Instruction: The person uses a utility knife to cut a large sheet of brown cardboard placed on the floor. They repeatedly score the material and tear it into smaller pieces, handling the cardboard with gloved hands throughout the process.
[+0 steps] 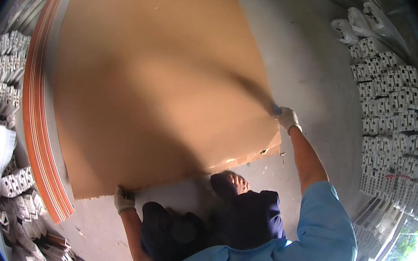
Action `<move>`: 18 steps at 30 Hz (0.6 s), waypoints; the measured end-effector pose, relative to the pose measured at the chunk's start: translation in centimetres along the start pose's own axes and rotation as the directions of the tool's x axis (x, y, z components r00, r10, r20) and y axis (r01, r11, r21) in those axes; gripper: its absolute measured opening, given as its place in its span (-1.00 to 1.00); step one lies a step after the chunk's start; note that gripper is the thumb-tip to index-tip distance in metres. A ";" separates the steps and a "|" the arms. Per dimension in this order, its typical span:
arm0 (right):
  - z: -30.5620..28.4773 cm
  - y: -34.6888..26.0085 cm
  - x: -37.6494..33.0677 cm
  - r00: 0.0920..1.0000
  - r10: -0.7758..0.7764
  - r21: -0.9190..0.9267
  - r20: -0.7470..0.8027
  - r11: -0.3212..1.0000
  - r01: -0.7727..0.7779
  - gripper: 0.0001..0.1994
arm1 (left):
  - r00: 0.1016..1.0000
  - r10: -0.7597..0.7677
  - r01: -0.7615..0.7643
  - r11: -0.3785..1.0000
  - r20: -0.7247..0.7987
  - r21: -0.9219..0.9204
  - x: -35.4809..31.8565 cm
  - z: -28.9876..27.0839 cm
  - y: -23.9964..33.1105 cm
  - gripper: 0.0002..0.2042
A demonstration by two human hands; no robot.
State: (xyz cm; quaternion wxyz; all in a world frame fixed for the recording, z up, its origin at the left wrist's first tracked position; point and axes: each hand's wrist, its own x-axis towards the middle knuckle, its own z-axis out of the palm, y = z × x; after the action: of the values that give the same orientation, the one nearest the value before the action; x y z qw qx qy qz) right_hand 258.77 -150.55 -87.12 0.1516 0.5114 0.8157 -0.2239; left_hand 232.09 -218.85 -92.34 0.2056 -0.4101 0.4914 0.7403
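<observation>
Head view: large brown fibreboard sheet (pixel 158 84) lies atop a stack of orange-edged panels (pixel 35 112) on the grey floor (pixel 316 75). Gloved right hand (pixel 286 118) grips its right edge, gloved left hand (pixel 124 200) its near corner; lifting evenly should prevent flexing.

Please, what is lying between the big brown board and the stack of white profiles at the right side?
Only bare grey floor lies between the brown board and the white profiles, apart from the gloved right hand gripping the board's edge. The head view shows this.
</observation>
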 end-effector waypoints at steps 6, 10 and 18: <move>-2.2 -3.0 -1.9 0.999 0.040 -0.035 0.013 0.999 -0.039 -0.57 | 0.995 -0.002 -0.004 0.998 -0.103 -0.058 0.3 0.5 0.1 -0.72; -2.6 -3.2 -2.1 1.000 0.006 -0.067 0.026 0.998 -0.004 -0.55 | 0.995 0.038 -0.043 0.998 -0.095 -0.054 -0.4 1.9 -0.1 -0.70; -2.6 -3.3 -2.1 0.997 -0.076 -0.081 -0.007 0.994 0.076 -0.48 | 0.983 0.120 -0.114 0.992 -0.138 0.051 1.9 0.3 -0.4 -0.70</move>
State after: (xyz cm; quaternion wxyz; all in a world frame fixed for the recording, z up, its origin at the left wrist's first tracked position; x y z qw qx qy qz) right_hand 256.62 -152.03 -83.20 0.1593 0.4747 0.8436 -0.1939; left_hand 231.22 -218.60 -94.05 0.1354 -0.4273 0.5438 0.7095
